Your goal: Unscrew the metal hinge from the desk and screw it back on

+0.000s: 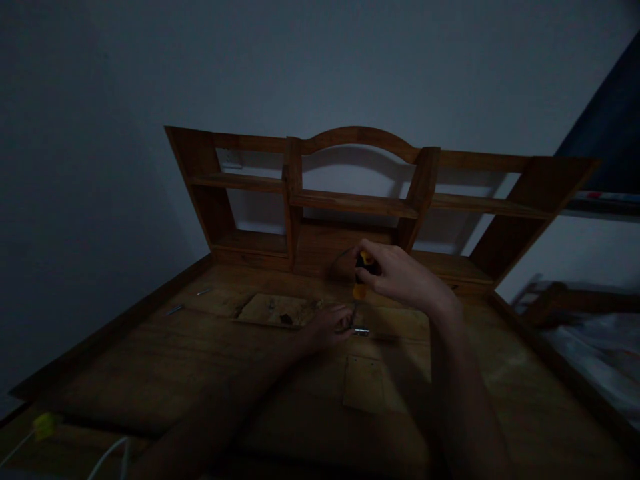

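My right hand is closed round the black and yellow handle of a screwdriver, held upright with its shaft pointing down at the wooden desk top. Just below it, my left hand rests on the desk with its fingers curled near the screwdriver's tip, beside a small shiny metal fitting. What the left fingers pinch, if anything, is too dark to make out.
A wooden shelf unit rises at the back of the desk. A pale wooden board lies left of my hands, with two loose screws further left. White cables cross the near left corner. A bed lies at right.
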Action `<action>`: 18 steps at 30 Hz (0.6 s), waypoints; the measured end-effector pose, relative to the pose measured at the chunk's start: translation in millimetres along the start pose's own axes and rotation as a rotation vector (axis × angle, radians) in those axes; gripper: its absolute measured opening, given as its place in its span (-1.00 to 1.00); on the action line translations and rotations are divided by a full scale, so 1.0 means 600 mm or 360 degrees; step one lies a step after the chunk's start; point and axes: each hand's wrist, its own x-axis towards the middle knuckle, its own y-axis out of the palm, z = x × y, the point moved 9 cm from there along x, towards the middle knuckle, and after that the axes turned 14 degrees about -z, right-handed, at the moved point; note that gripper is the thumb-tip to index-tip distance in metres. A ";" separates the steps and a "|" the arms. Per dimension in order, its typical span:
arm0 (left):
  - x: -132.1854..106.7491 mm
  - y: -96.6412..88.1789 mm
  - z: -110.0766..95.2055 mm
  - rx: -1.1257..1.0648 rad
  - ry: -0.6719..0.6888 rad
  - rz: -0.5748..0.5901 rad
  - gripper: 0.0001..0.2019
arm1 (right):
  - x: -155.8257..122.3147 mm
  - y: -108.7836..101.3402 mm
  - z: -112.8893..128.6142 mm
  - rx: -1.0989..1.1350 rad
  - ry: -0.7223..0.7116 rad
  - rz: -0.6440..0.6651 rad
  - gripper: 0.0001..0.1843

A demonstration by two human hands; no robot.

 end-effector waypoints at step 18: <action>0.000 0.001 0.004 -0.0020 -0.0082 -0.0011 -0.90 | 0.014 0.019 -0.005 -0.0152 0.0046 -0.0095 -0.72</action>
